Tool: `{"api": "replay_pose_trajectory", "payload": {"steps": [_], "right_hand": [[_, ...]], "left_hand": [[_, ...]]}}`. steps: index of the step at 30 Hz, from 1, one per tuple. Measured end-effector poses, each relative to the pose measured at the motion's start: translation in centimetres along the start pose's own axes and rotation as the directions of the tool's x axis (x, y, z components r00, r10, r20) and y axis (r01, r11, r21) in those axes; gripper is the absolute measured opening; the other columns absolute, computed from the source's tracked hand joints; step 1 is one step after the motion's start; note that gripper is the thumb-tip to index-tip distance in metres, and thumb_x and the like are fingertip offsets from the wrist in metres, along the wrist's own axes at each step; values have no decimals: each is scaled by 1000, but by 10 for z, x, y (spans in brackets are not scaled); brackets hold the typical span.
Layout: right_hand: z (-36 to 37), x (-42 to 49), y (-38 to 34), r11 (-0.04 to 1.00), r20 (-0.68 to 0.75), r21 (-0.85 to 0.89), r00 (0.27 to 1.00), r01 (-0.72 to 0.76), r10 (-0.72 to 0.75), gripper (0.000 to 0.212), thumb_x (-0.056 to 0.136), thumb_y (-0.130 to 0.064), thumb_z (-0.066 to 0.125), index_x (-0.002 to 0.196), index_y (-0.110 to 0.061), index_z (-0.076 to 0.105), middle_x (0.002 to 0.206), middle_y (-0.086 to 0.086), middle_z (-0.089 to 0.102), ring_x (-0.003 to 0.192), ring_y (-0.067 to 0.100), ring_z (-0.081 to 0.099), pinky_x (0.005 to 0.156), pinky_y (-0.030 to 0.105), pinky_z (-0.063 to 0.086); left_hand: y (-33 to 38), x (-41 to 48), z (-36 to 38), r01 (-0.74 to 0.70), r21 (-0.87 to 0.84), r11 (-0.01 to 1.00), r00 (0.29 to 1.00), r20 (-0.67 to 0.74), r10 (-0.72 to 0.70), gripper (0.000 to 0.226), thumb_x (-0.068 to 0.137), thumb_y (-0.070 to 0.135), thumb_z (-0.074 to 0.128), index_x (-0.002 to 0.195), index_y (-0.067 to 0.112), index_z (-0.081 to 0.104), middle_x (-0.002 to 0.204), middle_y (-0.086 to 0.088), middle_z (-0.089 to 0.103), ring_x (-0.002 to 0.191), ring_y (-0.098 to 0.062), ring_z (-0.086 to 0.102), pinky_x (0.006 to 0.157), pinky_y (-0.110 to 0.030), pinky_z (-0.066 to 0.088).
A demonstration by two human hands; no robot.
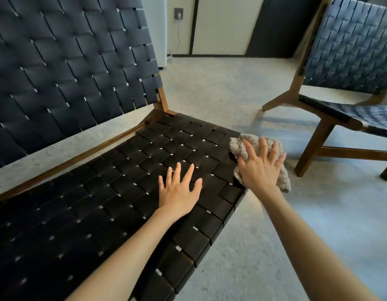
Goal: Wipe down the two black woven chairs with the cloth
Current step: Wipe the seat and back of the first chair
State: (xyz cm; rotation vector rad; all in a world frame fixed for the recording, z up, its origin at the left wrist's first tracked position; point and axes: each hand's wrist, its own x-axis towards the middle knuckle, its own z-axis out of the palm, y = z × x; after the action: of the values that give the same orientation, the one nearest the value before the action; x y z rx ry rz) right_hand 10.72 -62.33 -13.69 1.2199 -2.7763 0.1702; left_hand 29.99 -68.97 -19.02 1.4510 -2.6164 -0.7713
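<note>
Cloth point(237, 146) looks soft and floppy, best held under a flat palm. My right hand point(261, 170) presses it, fingers spread, on the seat corner of the near chair point(97, 205); my left hand point(179, 192) lies flat beside it.

Smooth, matt black woven straps cover the near chair point(144, 161) and the second chair point(349, 51), both framed in satin-finished brown wood; the cloth point(237, 146) is fluffy beige pile, the floor point(231, 94) matt, speckled grey.
</note>
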Motion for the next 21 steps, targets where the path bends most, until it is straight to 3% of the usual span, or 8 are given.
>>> {"api": "replay_pose_trajectory", "payload": {"steps": [5, 11, 16, 21], "right_hand": [[7, 38, -9, 998, -17, -65, 1000, 10, -11, 51, 97, -50, 32, 146, -41, 25, 159, 6, 10, 143, 42, 1, 115, 57, -5], [21, 70, -25, 971, -92, -137, 973, 198, -211, 49, 98, -46, 37, 145, -33, 34, 148, 10, 31, 127, 39, 30, 107, 48, 14], [39, 105, -56, 912, -52, -157, 919, 378, -390, 49, 97, -49, 34, 145, -37, 32, 147, 7, 35, 121, 35, 38, 103, 46, 22], [67, 139, -107, 850, -32, -140, 856, 508, -516, 48, 98, -47, 34, 144, -36, 33, 146, 6, 36, 120, 36, 37, 100, 44, 21]], "left_hand": [[-16, 20, -1, -4, 11, 1000, 1000, -28, 4, 56, 96, 61, 14, 148, 47, 1, 161, 3, -8, 147, -25, -13, 115, -49, -10], [-40, 50, -3, -4, 37, 999, 997, -72, 7, 55, 95, 61, 13, 147, 49, -2, 161, 4, -8, 147, -20, -13, 115, -49, -11], [-61, 75, -6, 16, 46, 999, 993, -121, -11, 56, 95, 60, 12, 148, 46, -2, 161, 3, -9, 146, -19, -14, 115, -48, -11], [-79, 99, -10, 42, 77, 996, 985, -167, -28, 56, 96, 58, 13, 149, 44, -1, 161, 4, -7, 147, -18, -12, 114, -48, -12]]}}
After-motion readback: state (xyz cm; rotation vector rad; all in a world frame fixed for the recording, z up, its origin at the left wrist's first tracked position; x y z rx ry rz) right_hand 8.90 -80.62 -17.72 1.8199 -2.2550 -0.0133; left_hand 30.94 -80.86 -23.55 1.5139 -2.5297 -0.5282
